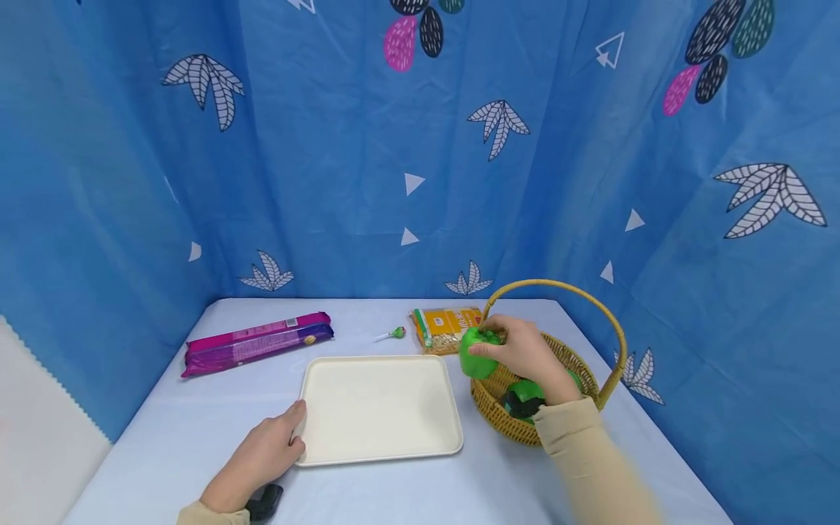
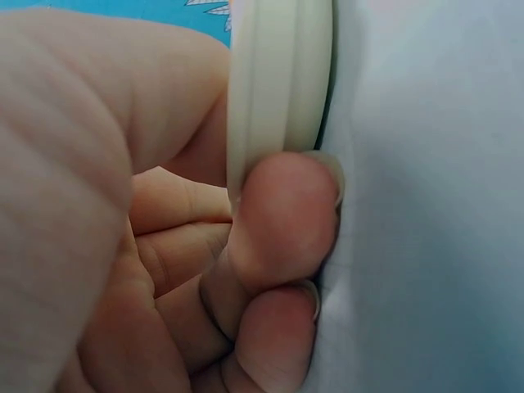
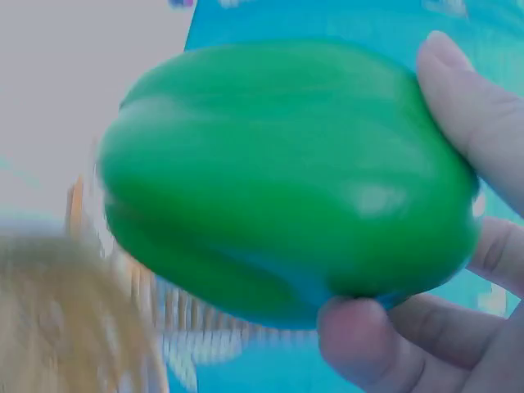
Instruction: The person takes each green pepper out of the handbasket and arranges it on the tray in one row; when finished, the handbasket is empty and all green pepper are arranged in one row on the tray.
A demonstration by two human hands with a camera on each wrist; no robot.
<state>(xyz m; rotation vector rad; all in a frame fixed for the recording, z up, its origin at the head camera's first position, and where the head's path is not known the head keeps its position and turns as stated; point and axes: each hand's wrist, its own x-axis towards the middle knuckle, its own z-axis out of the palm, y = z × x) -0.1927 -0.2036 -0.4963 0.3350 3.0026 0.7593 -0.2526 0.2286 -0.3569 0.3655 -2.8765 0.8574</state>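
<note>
Pinching a green pepper [image 3: 278, 172] at one end, the right grip [image 1: 525, 350] is clamped on it, with fingertips at about 2 and 5 o'clock on its outline in the right wrist view; the other end sticks out free. Its skin looks smooth and glossy, so I would expect some slipperiness, a fairly stiff wall and little weight. The blunt end gives a small purchase; fingers spread round the widest part, settled in the grooves, would probably steady it better, without squeezing hard enough to dent it.

In the head view the pepper is at the wicker basket's [image 1: 508, 425] 10 o'clock side, above its rim or just beside it; I cannot tell which. More green produce [image 1: 525, 391] lies inside. The white tray [image 1: 382, 412] sits at 9 o'clock from the basket, its rim pinched at about 8 o'clock by the left grip [image 1: 269, 441].

Farther out on the tabletop [image 1: 367, 496], taken from the tray, are an orange pouch [image 1: 449, 324] at 1 o'clock, a lollipop [image 1: 397, 332] at 12 and a purple packet [image 1: 259, 344] at 10.
</note>
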